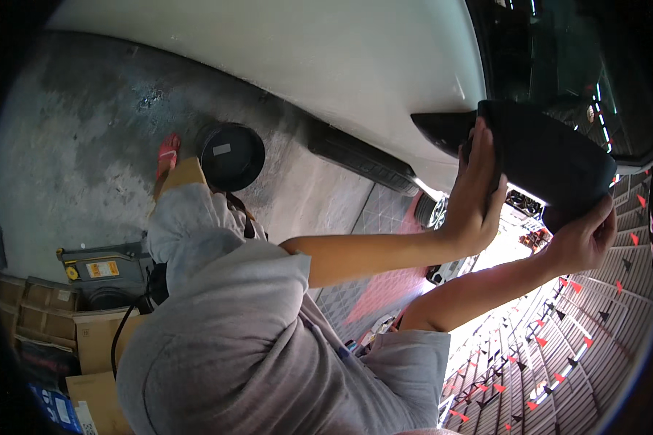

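A black side mirror [559, 156] sticks out from the white vehicle body [326, 54], below dark window glass. My left hand [479, 185] presses along the mirror's inner edge, with its fingers stretched upward over the housing and its thumb bent against the edge. At the mirror's outer lower corner, my right hand [584, 235] has its fingers curled around the housing; some fingertips are hidden. Both forearms reach out to the mirror from my grey short sleeves. The mirror's base [442, 130] meets the body panel beside my left fingertips.
A black side step [363, 163] runs under the vehicle. On the concrete floor stand a round black tub [232, 156], my foot in a red sandal [168, 154] and a grey floor jack [105, 264]. Cardboard boxes [101, 341] are stacked lower left. Red and black pennants hang beneath a corrugated roof [602, 319].
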### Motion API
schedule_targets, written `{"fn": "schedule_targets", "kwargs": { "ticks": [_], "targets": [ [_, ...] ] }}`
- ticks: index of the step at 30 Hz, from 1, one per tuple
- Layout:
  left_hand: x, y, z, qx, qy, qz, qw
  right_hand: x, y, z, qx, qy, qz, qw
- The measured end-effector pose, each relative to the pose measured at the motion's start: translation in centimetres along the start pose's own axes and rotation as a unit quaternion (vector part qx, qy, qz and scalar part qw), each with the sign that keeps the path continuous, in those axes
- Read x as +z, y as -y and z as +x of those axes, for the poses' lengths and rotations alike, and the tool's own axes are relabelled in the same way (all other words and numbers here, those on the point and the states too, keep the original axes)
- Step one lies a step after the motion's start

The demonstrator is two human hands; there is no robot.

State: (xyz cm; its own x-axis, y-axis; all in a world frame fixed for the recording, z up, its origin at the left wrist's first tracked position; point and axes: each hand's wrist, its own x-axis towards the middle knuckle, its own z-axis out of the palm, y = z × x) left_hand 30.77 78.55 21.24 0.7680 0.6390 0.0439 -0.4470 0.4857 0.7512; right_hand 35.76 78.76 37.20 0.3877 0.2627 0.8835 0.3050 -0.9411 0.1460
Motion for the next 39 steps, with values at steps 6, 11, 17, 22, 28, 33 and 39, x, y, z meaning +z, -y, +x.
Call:
{"fn": "schedule_targets", "kwargs": {
  "ticks": [6, 11, 17, 22, 28, 33, 39],
  "targets": [
    [0.5, 0.3, 1.7, -0.001, -0.034, -0.071, 0.997, -0.1, 0.9, 0.1, -0.005, 0.071, 0.016, 0.997],
    [0.4, 1.1, 1.1, 0.041, -0.003, -0.052, 0.998, -0.1, 0.6, 0.2, 0.030, 0.060, 0.020, 0.998],
    [-0.2, 3.5, 0.2, 0.105, 0.024, -0.003, 0.994, 0.1, 0.9, 0.0, 0.033, 0.060, 0.013, 0.998],
    [-0.7, 5.6, 2.5, 0.208, 0.014, -0.013, 0.978, 0.0, 1.2, -0.4, 0.043, 0.052, 0.031, 0.997],
    [-2.0, 6.7, 4.9, 0.329, 0.002, 0.088, 0.940, 0.0, 1.1, -0.6, 0.051, 0.047, 0.057, 0.996],
    [-3.7, 8.4, 4.7, 0.364, 0.034, 0.117, 0.923, 0.6, 1.0, -0.7, 0.074, 0.037, 0.075, 0.994],
    [-5.1, 8.4, 6.1, 0.407, 0.052, 0.183, 0.893, 0.2, 0.7, -0.9, 0.063, 0.028, 0.071, 0.995]
  ]
}}
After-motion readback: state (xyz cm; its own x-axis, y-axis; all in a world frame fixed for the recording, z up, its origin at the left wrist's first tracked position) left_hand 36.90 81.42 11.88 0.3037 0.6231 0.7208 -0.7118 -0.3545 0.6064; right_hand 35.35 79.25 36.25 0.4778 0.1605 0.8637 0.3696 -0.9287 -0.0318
